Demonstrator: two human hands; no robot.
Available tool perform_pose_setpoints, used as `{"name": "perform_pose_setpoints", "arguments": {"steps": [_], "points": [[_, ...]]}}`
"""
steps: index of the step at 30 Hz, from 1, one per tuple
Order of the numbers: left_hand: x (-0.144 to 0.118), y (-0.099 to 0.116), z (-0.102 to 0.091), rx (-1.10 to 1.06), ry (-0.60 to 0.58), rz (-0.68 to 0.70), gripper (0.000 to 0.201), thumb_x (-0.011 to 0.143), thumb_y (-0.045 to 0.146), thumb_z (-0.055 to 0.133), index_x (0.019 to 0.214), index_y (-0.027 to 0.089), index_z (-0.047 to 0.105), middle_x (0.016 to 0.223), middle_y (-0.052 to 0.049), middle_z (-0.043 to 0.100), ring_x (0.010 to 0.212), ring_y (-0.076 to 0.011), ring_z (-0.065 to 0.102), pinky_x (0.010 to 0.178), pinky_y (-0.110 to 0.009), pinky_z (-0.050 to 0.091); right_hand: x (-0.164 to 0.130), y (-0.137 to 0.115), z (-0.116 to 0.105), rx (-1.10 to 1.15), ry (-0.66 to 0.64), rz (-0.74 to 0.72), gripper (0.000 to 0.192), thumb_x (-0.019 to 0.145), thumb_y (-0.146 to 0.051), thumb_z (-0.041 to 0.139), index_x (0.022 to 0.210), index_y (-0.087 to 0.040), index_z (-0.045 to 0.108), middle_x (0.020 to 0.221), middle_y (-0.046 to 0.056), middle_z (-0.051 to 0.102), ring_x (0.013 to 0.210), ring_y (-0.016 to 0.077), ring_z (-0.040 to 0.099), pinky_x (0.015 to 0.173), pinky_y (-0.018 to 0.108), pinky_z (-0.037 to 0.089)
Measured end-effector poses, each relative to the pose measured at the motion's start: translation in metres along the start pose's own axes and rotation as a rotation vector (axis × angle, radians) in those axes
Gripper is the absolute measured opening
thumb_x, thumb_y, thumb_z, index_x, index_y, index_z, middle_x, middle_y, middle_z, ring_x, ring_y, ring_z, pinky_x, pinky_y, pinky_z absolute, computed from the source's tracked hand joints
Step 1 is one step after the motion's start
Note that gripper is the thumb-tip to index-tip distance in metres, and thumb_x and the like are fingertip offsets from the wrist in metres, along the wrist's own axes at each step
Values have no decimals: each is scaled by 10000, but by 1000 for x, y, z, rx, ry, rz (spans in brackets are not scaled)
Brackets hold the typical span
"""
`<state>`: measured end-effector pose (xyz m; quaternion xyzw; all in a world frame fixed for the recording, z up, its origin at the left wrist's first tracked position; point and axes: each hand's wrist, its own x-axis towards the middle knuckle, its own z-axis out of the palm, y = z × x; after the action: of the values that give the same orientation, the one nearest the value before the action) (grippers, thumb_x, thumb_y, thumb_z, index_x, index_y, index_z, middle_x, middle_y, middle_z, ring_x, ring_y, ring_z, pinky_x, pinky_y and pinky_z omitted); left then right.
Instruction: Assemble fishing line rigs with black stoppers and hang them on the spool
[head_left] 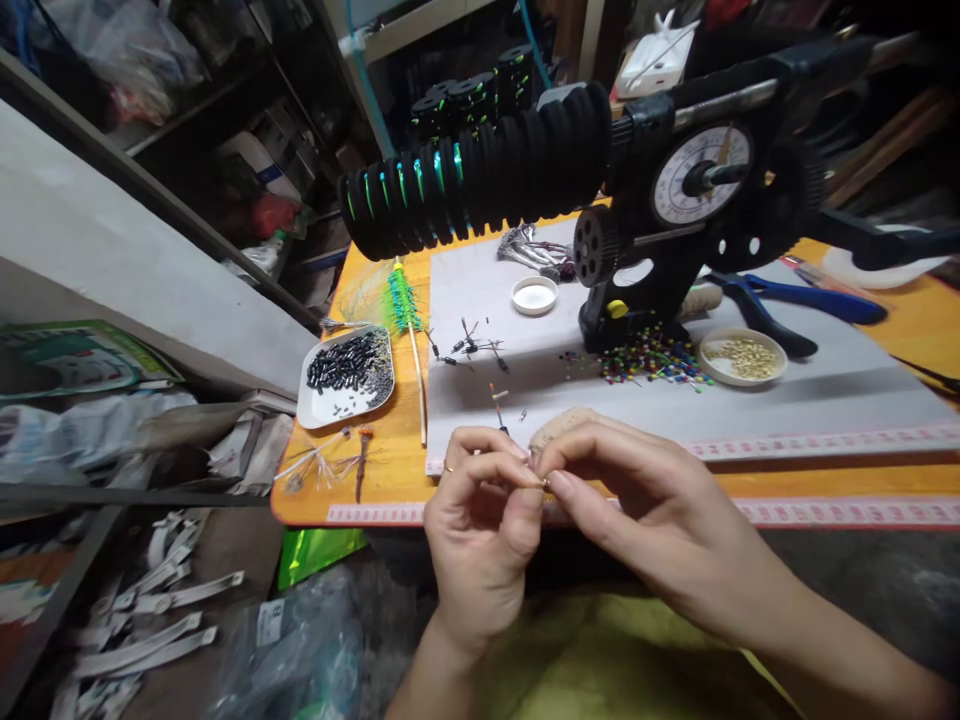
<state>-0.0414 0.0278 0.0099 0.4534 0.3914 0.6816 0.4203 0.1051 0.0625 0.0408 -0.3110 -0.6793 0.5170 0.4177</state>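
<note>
- A tiny metal piece [543, 482], too small to make out properly, sits pinched between the fingertips of both hands, just in front of the near edge of the orange table [390, 455].
- The left hand [480, 530] has thumb and forefinger closed narrowly on the piece from the left; a ring shows on one finger.
- The right hand [637, 500] meets it from the right, thumb and forefinger tips pressed together on the same piece, the other fingers curled loosely.
- Right behind the fingers lies a grey mat [675, 400] with a measuring tape [825, 440] along its near edge.
- On the mat, near the hands, are a few small dark swivels [472, 345] and a scatter of coloured beads [652, 362].
- A round dish of gold beads [744, 357] stands just right of the coloured ones; a white lid [535, 295] lies further back.
- A black winding machine [675, 200] with a dial stands on the mat, its long spindle carrying a row of black foam spools [480, 180] with green line.
- To the left, a white tray of black tubes [346, 375] rests on the table, beside a green feathery rig [403, 300].
- Blue-handled pliers [795, 300] lie at the far right.
</note>
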Motion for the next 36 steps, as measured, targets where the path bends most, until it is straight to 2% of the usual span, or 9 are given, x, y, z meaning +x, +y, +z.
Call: {"name": "perform_pose_setpoints", "arguments": {"steps": [5,11,13,16,18,23,29,33,36], "points": [[0,-1,0,7,10,-11,37,873,231,762,858,233,729,1011,-22,600,922,-125,608,809,-212,520,2,-1,-1,-66,-4,-49,99,992,-196,571,949,-232,652,912,-1,659,832,106,634,714,192,501],[0,-1,-3,64,-48,108,117,911,119,687,938,229,713,899,-22,671,816,-120,657,612,-169,518,-1,4,-7,-383,56,-193,153,960,-174,607,816,-202,564,738,-5,569,632,108,567,531,209,467],[0,1,-3,43,-26,90,118,910,107,685,930,221,710,868,-7,649,705,-84,634,575,-155,516,-2,4,-9,-424,77,-247,66,936,-146,630,927,-203,599,828,22,630,690,126,625,575,220,520],[2,3,-1,-40,-40,20,92,911,126,691,913,217,706,857,5,633,563,-42,589,498,-136,507,-2,1,-11,-392,92,-312,268,913,-100,660,1156,-211,639,1025,69,707,869,157,710,720,231,587],[3,4,0,-78,-59,-22,64,903,149,708,899,213,707,860,3,639,533,-41,593,465,-131,515,-1,-3,-11,-378,89,-365,309,905,-60,656,1169,-219,673,1010,63,731,905,157,723,749,221,593],[6,4,2,-150,-114,-63,68,898,143,714,906,209,724,861,0,646,552,-54,642,496,-144,575,0,-5,-13,-472,109,-433,308,899,-5,595,1071,-232,713,889,42,747,794,153,729,680,225,597],[12,5,0,-148,-152,-55,119,888,76,699,892,195,691,865,4,642,602,-48,663,580,-149,594,-3,0,-14,-510,131,-412,231,905,-16,610,1038,-195,671,864,49,724,776,133,711,673,204,571],[13,3,-3,-28,-132,9,131,889,74,698,898,203,675,851,0,696,634,-88,705,571,-179,612,-4,5,-16,-494,101,-361,196,898,-45,627,1008,-204,659,874,42,720,759,137,710,626,205,565],[9,-3,-11,280,-104,213,252,874,7,687,1003,221,717,922,-25,789,765,-143,765,669,-230,652,-3,10,-16,-491,118,-311,159,897,-74,626,967,-216,635,837,30,696,703,137,684,573,215,551]]}}
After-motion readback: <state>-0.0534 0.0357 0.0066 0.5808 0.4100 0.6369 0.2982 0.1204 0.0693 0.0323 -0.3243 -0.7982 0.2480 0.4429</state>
